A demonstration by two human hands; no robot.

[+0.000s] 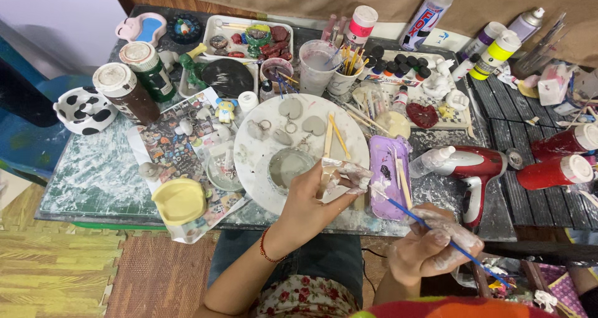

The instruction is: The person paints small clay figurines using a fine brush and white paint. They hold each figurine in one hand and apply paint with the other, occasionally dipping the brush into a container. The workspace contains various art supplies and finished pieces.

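My left hand grips a small white plaster piece over the near edge of a round white plate. My right hand, smeared with white paint, holds a thin blue-handled brush whose tip touches the piece. On the plate lie flat heart-shaped keyring pieces, wooden sticks and a shallow dish of grey-white paint.
A purple palette lies right of the plate, with a red hair dryer and red bottles beyond. Paint bottles, cups of brushes, jars, a yellow mould and a tray of small figures crowd the table.
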